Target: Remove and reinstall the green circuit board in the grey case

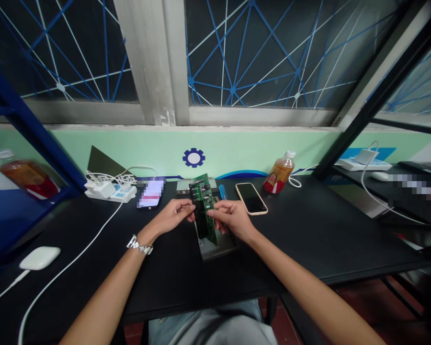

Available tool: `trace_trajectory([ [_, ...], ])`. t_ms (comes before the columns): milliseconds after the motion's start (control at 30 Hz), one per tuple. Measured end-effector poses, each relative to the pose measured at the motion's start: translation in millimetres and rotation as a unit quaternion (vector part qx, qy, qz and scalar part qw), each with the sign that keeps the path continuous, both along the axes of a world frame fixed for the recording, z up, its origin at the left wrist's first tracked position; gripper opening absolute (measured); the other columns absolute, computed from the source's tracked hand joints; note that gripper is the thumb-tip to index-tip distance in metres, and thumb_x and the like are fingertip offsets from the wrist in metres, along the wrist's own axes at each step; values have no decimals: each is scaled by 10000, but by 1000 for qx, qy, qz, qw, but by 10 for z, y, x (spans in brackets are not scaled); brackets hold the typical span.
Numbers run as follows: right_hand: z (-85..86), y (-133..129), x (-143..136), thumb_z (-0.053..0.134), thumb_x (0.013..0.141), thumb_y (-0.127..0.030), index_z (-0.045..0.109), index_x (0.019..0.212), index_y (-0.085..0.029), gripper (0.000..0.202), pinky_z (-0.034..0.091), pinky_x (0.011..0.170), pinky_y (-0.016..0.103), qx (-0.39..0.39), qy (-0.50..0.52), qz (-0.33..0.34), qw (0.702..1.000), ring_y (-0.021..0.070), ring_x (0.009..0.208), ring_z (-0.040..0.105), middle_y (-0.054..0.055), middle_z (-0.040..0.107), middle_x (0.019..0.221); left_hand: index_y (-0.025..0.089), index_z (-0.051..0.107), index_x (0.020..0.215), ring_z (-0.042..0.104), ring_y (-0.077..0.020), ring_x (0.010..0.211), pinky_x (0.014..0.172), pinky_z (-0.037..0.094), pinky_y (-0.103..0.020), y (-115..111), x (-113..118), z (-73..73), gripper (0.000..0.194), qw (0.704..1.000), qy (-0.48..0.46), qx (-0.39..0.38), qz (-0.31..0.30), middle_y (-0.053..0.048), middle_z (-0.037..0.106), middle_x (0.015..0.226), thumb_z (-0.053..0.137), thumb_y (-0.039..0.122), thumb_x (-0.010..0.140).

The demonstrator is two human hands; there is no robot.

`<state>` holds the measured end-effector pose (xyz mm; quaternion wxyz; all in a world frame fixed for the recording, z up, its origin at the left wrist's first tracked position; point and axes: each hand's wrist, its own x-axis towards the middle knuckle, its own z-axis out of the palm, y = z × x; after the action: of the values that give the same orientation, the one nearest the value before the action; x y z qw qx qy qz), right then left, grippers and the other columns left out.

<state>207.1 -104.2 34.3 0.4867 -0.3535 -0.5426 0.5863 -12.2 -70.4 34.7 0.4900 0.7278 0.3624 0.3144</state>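
Observation:
A green circuit board (211,225) with black connectors along one side is held up, tilted, between my hands. My left hand (177,212) pinches its left edge by the black parts. On the other side, my right hand (233,216) grips the right edge between thumb and fingers. Under the board lies a grey metal case or plate (215,253), partly hidden by the board and my right hand. Just behind is a light grey flat piece (183,186), and a small blue object (222,192) sits beside the board's far end.
A dark-screened phone (252,198) and a drink bottle (279,172) stand to the right on the black table (158,282). At left are a lit phone (151,192), a power strip (111,190) with plugs, a white charger (39,258) and trailing white cables. A wall with windows rises behind.

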Motion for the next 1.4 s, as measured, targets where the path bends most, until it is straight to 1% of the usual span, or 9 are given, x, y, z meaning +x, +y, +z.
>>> trace_trajectory([
  [167,-6,-19,-18,848,686,-424,690,800,-158,330,333,296,190,5,-2,-1,1000,93,290,476,-15,652,481,156,635,789,658,-178,743,754,522,-306,-2,-5,10,322,1000,-5,-4,6,-33,667,750,592,441,933],
  [300,27,1,53,766,799,-431,584,611,-165,373,266,315,179,32,-38,4,999,53,296,406,-35,575,438,167,589,762,632,-144,695,684,504,-254,11,-108,46,294,999,-21,21,29,1,625,697,629,413,919],
  [433,41,73,129,728,839,-438,525,575,-170,427,191,302,183,5,-48,12,999,37,277,340,-52,523,414,182,546,815,576,-112,487,470,439,-197,-8,-177,78,278,998,-45,-2,45,57,533,550,641,423,918],
  [533,44,117,150,734,822,-445,576,655,-163,363,245,303,181,-24,-23,31,999,77,327,483,-9,627,519,185,539,916,594,-146,413,349,389,-192,-23,-159,77,287,996,-60,-50,39,42,586,532,636,455,917],
  [667,71,127,182,707,814,-354,633,756,-143,231,462,429,230,-36,36,53,997,203,658,716,117,751,829,160,542,1032,733,-230,597,432,528,-240,-11,-160,78,340,989,-106,-92,45,-70,737,729,704,415,876],
  [800,105,128,234,585,810,-316,719,965,-107,292,554,643,354,-66,130,89,985,281,882,708,170,744,1003,140,573,1176,762,-271,869,665,633,-325,-10,-233,131,397,980,-156,-120,11,-142,755,979,720,340,867],
  [900,79,146,248,565,849,-337,742,1014,-121,324,526,739,329,-85,139,68,984,224,878,656,119,721,978,180,521,1330,754,-236,822,665,638,-331,-33,-246,179,501,974,-186,-128,-5,-103,733,991,694,322,882],
  [1067,-19,152,190,711,766,-211,685,962,-200,198,408,678,232,-74,69,58,993,115,720,533,-18,606,819,251,275,1517,724,-177,700,643,623,-290,-73,-136,179,807,977,-180,-108,27,4,677,795,733,299,854],
  [1400,-40,81,59,720,673,-125,491,957,-252,387,425,748,253,-47,73,112,990,156,888,572,-16,603,987,202,463,1248,684,-160,668,611,610,-300,-141,200,52,520,961,-238,-142,-2,11,646,774,758,320,837],
])
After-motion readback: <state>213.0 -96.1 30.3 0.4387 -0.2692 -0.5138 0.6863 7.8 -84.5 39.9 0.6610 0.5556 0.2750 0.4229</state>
